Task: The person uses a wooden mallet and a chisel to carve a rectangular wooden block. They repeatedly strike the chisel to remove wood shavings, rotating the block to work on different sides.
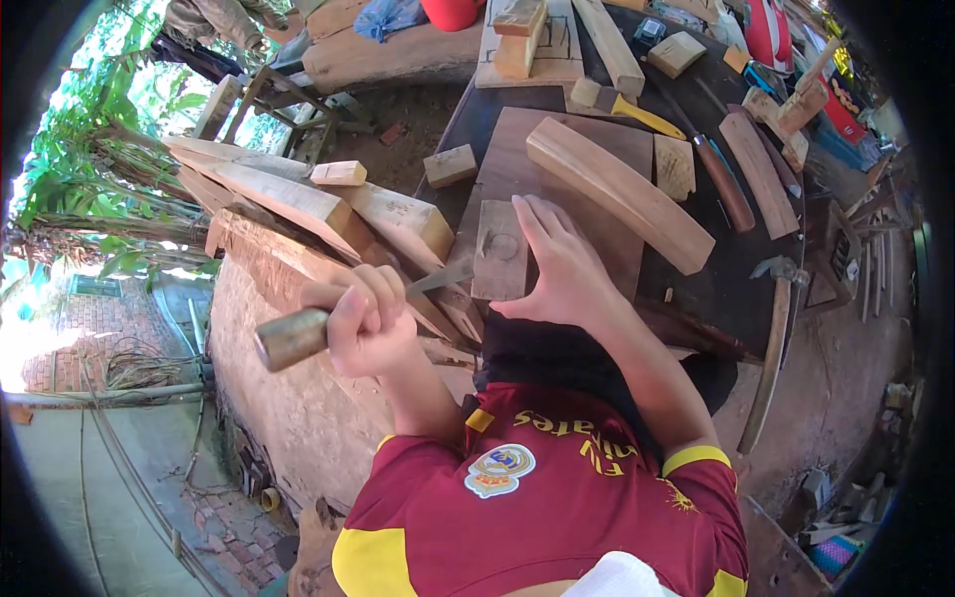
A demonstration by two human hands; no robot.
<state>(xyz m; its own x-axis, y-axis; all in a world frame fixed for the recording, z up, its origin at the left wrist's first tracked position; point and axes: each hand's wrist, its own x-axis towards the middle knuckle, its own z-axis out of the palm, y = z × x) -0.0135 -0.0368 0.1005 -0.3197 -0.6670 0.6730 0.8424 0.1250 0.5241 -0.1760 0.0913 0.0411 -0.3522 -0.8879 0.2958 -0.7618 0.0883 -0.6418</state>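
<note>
My left hand is closed around the thick wooden handle of a chisel. Its metal blade points right, and the tip reaches the left side of a small wooden block. A round mark shows on the block's upper face. My right hand grips the block from the right, with fingers along its far side and the thumb at its near edge. Under the block lies a flat brown board. A long bevelled wood piece rests across that board, just beyond my right hand.
A brush with a yellow handle, a brown-handled tool and a wood strip lie on the dark table. At its right edge sits a hammer. Heavy timbers stick out on the left, one bearing a small block.
</note>
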